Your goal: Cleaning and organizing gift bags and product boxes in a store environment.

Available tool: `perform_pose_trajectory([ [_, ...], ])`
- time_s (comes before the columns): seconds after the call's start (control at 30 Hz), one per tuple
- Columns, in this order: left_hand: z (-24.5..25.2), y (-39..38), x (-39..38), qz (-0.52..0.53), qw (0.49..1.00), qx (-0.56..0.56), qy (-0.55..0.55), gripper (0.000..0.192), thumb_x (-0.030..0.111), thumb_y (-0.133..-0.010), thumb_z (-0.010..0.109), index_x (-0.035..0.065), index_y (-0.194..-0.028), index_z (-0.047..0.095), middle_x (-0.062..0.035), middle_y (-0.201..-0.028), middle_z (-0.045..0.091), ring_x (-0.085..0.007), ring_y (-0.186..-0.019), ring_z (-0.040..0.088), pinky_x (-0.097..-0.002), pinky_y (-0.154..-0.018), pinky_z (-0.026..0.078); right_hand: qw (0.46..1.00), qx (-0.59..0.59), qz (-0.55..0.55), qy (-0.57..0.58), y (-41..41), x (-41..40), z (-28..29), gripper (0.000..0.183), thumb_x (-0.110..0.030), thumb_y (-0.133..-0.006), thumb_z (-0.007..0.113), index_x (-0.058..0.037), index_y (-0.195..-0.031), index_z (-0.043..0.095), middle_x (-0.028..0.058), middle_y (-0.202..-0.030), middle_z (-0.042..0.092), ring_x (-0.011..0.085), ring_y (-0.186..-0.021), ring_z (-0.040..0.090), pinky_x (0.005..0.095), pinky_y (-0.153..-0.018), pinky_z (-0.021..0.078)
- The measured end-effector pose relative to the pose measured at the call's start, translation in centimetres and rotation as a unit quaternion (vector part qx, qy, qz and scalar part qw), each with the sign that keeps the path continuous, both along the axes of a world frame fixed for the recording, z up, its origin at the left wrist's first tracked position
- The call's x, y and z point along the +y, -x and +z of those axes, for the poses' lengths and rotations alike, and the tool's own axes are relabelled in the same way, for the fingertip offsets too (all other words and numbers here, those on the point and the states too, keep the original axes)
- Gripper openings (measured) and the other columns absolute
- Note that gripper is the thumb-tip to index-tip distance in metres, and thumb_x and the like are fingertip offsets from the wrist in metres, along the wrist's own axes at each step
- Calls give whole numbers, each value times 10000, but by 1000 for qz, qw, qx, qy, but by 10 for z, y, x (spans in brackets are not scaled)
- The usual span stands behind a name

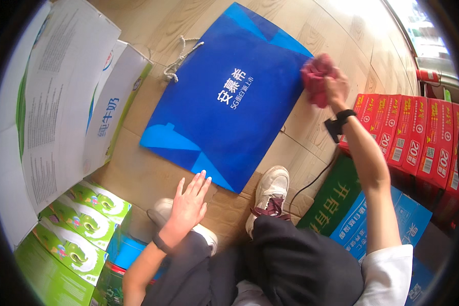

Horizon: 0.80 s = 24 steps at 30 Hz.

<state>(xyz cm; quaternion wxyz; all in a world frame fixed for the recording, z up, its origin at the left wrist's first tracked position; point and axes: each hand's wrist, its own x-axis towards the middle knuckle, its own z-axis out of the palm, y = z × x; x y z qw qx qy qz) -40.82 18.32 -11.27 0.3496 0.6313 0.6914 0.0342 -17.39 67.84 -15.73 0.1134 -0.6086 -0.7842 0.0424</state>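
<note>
A large blue paper gift bag lies flat on the wood-patterned floor in front of me, printed with white characters. Its twisted rope handle sticks out at the left side. In my right hand is a crumpled dark-pink cloth, at the bag's far right edge; whether the cloth touches the bag or the floor I cannot tell. My left hand is spread with nothing in it, its fingertips at the bag's near lower edge.
White milk cartons stand at left, above green-and-white boxes. On the right are stacked red boxes, a green box and a light-blue box. A black cable runs near my shoe. Flattened cardboard lies underfoot.
</note>
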Motion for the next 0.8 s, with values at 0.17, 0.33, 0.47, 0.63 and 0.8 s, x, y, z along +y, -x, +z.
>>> perform_pose_trajectory([
  [0.17,3,-2,-2,-1,1000,7,9,738,188,-796,659,81,-1454,342,-127,-1528,291,-246,-1389,329,-500,-1126,248,983,127,-56,-117,-42,38,52,392,-171,-779,612,-108,-1166,631,167,-994,676,326,-914,655,413,-806,518],
  [0.33,2,2,-4,-1,1000,14,26,736,182,-797,653,73,-1455,341,-129,-1529,289,-250,-1403,307,-496,-1139,231,919,309,3,245,12,-43,84,287,-75,-812,622,-37,-1096,636,69,-935,681,144,-771,654,275,-586,533],
  [0.47,5,1,1,-10,1000,9,23,742,182,-794,654,72,-1456,338,-133,-1526,295,-250,-1404,306,-500,-1139,230,786,289,166,521,38,-116,70,466,39,-712,632,-27,-1174,630,63,-1058,662,153,-1008,598,290,-875,501],
  [0.63,3,-4,3,6,1000,11,28,743,175,-795,652,75,-1459,334,-132,-1530,287,-252,-1400,312,-498,-1139,230,785,182,220,551,39,-149,31,438,-28,-713,645,-33,-1150,650,75,-1007,683,154,-938,613,294,-834,500],
  [0.8,3,-2,3,7,1000,3,17,742,174,-795,653,78,-1459,336,-131,-1531,286,-250,-1398,316,-493,-1138,231,957,74,6,281,6,-54,33,368,-130,-773,613,-82,-1133,671,86,-973,700,169,-827,646,312,-749,522],
])
